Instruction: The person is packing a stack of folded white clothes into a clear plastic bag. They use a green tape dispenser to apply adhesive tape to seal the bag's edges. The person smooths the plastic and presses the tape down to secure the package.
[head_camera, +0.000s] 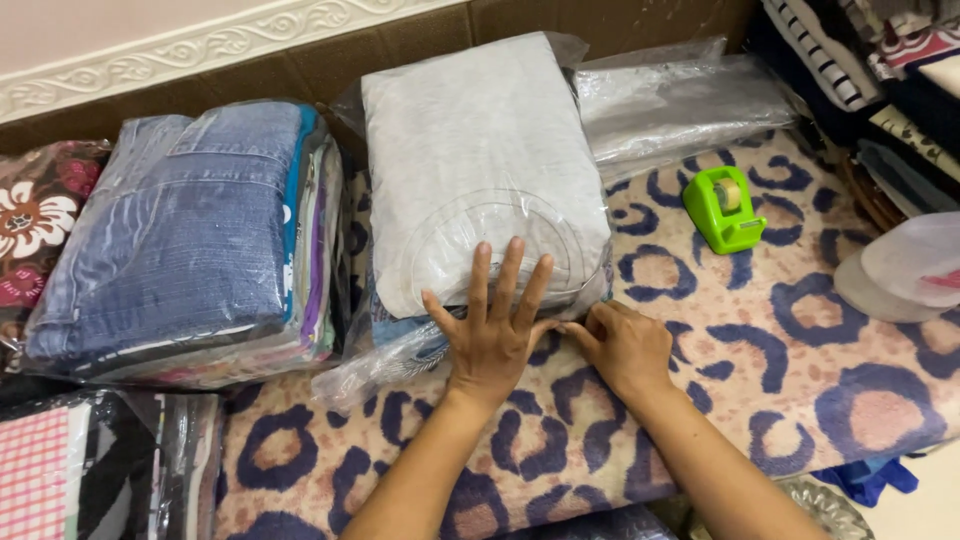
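Left hand (492, 335) lies flat, fingers spread, on the plastic-bagged grey garment (485, 165); right hand (622, 345) pinches the bag's crinkled edge on the fleecy leopard-print blanket (780, 350).

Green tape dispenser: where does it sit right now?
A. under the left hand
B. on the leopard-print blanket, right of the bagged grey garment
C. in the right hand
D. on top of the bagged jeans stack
B: the green tape dispenser rests on the leopard-print blanket, right of the bagged grey garment, away from both hands.
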